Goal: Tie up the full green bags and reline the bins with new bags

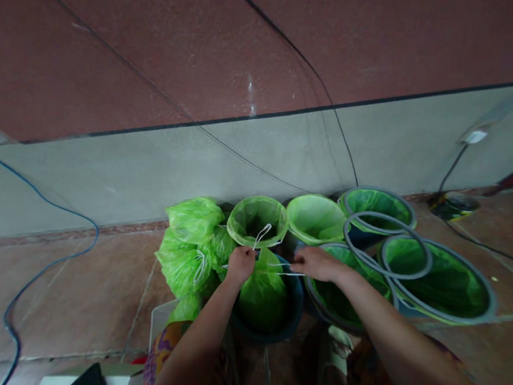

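A green drawstring bag (264, 299) sits inside a dark blue bin (293, 317) in front of me, its neck gathered narrow. My left hand (241, 263) is closed at the neck's left side, with a loop of white drawstring (262, 234) rising above it. My right hand (315, 263) pinches the other drawstring ends to the right, and the white strands stretch between both hands. Left of the bin lie several tied green bags (186, 264). Just behind it stands a bin lined with a light green bag (260, 202).
More lined bins stand behind and to the right, including a wide one (447, 280). A loose grey ring (427, 257) rests across their rims. A blue cable (55, 275) runs over the tiled floor at left. A black tin (455, 205) stands by the wall.
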The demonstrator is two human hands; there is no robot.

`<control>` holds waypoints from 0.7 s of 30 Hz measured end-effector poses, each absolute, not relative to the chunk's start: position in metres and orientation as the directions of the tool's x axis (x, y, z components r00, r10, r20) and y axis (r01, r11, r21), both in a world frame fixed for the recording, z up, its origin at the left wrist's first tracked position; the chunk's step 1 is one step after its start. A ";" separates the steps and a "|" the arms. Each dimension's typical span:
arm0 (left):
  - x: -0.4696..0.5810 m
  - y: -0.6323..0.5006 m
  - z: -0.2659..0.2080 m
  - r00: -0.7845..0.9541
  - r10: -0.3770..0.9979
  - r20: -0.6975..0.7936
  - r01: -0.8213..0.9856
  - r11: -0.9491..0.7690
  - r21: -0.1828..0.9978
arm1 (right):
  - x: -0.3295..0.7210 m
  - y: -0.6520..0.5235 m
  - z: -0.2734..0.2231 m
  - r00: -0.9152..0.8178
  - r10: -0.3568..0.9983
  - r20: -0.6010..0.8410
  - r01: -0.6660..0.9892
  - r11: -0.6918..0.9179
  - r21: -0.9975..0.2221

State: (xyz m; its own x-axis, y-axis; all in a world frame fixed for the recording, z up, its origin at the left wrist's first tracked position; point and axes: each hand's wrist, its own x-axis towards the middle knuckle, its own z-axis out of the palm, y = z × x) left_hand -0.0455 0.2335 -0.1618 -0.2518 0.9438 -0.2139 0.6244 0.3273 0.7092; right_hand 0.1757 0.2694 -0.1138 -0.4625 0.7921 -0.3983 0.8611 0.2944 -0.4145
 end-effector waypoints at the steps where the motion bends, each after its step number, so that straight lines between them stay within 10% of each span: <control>1: -0.045 0.234 -0.161 -0.251 0.944 -0.216 0.625 0.328 0.709 | 0.175 0.267 -0.114 -0.484 0.742 -0.464 0.863 0.315 -0.395; 12: -0.036 0.229 -0.161 -0.089 0.976 -0.198 0.657 0.207 0.725 | 0.155 0.257 -0.116 -0.781 0.536 -0.319 0.525 0.287 -0.802; 21: -0.022 0.214 -0.159 0.463 0.854 -0.239 0.608 -0.110 0.786 | 0.147 0.266 -0.128 -0.671 0.722 -0.168 0.401 0.163 -0.902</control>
State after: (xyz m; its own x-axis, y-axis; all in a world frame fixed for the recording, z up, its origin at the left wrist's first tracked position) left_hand -0.0221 0.2141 -0.1587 0.4628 0.8537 -0.2390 0.6082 -0.1096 0.7862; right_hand 0.1474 0.2663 -0.1283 -0.6712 0.7220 -0.1680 0.4006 0.1626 -0.9017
